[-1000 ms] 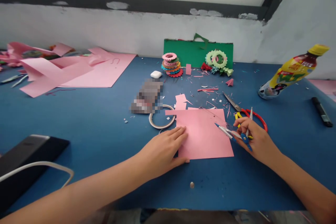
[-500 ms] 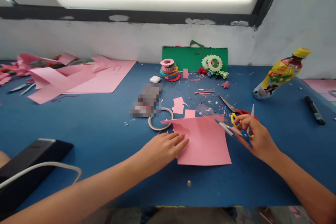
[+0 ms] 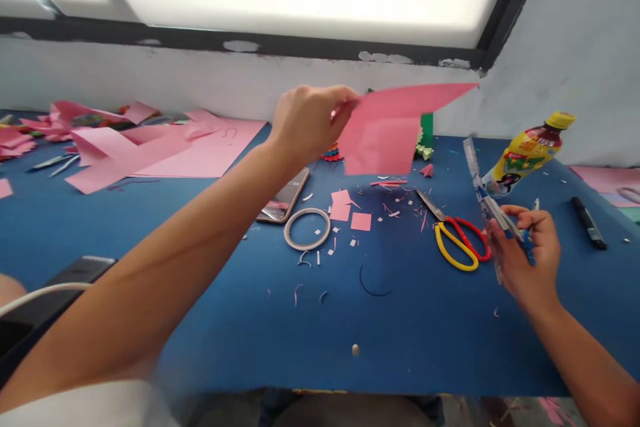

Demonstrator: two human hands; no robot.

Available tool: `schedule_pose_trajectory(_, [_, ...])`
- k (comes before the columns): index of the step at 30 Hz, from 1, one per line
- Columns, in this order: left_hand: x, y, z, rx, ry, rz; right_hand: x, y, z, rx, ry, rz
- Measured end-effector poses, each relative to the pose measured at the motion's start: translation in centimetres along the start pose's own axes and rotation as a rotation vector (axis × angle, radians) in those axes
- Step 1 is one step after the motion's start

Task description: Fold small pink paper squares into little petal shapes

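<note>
My left hand (image 3: pixel 313 117) is raised above the desk, fingers pinched on the edge of a pink sheet of paper (image 3: pixel 387 133). The sheet hangs in the air, extending to the right and covering part of the things behind it. At the right, my right hand (image 3: pixel 527 253) is closed around a clear plastic ruler (image 3: pixel 473 163) and slim white-and-blue drawing tools (image 3: pixel 500 213), perhaps a compass with a pen. The fingers partly hide them. Scissors (image 3: pixel 463 243) with red and yellow handles lie on the desk just left of that hand, their blades apart.
A tape roll (image 3: pixel 285 235), a phone (image 3: pixel 281 203), small pink squares (image 3: pixel 361 221) and paper scraps lie mid-desk. A tilted yellow drink bottle (image 3: pixel 527 153) and a black marker (image 3: pixel 589 223) are at right. Pink sheets (image 3: pixel 220 147) lie at left, beside a black device (image 3: pixel 60 293) with a white cable.
My left hand has lifted the pink sheet off the desk, up and away, uncovering scraps and the scissors' handles. My right hand has moved right, now with the clear ruler in it too.
</note>
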State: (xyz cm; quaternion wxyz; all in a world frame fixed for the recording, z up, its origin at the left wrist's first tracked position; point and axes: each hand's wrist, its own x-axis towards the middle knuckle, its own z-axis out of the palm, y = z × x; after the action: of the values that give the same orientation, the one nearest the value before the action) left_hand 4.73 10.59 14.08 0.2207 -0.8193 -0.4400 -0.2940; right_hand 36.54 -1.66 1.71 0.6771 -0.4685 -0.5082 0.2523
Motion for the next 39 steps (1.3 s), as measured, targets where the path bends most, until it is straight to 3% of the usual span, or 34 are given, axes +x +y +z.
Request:
schedule_pose_trajectory(2, [-2.6,2.0,-0.6,0.009,0.045,0.137,0.0,-0.4,0.0,0.014,0.035,-0.012])
schedule_pose_trajectory(4, [-6.6,4.2,-0.7,-0.065,-0.023,0.416,-0.1,-0.9,-0.1,-0.007,0.015,-0.053])
schedule_pose_trajectory(6, [-11.1,6.1,-0.4,-0.115,-0.108,0.571,-0.3,-1.2,-0.2,-0.079,-0.142,-0.107])
schedule_pose_trajectory(9, [-16.5,7.7,0.1,-0.164,-0.281,0.601,-0.8,-1.3,-0.4,-0.152,-0.548,-0.146])
schedule_pose_trajectory(10, [-17.7,7.9,0.2,-0.167,-0.333,0.594,-0.9,-1.1,-0.4,-0.151,-0.634,-0.137])
schedule_pose_trajectory(12, [-19.2,7.7,0.3,-0.176,-0.428,0.57,-1.1,-0.8,-0.5,-0.136,-0.68,-0.106])
schedule_pose_trajectory(14, [-19.5,7.2,0.3,-0.232,-0.526,0.508,-1.2,-0.6,-0.4,-0.168,-0.714,-0.097])
schedule_pose_trajectory(16, [-19.1,6.7,0.3,-0.333,-0.589,0.419,-1.4,-0.4,-0.2,-0.252,-0.84,-0.12])
schedule_pose_trajectory(18, [-18.3,6.4,0.5,-0.418,-0.556,0.347,-1.5,-0.3,0.1,-0.33,-0.967,-0.148])
schedule_pose_trajectory(20, [-17.2,6.3,1.2,-0.438,-0.428,0.312,-1.7,-0.2,0.5,-0.358,-0.995,-0.17])
schedule_pose_trajectory(23, [-15.6,6.6,3.1,-0.379,-0.304,0.274,-1.6,-0.1,0.8,-0.345,-0.862,-0.181])
schedule_pose_trajectory(27, [-14.1,6.9,5.7,-0.362,-0.458,0.296,-1.0,0.1,0.9,-0.327,-0.673,-0.196])
schedule_pose_trajectory(31, [-13.1,6.4,6.6,-0.308,-0.494,0.233,-0.8,0.5,0.9,-0.333,-0.66,-0.215])
schedule_pose_trajectory(35, [-12.3,5.7,7.2,-0.229,-0.487,0.113,-1.2,0.8,0.9,-0.356,-0.804,-0.202])
schedule_pose_trajectory(39, [-12.6,5.6,7.8,-0.221,-0.498,0.104,-1.4,1.2,1.0,-0.434,-1.007,-0.245])
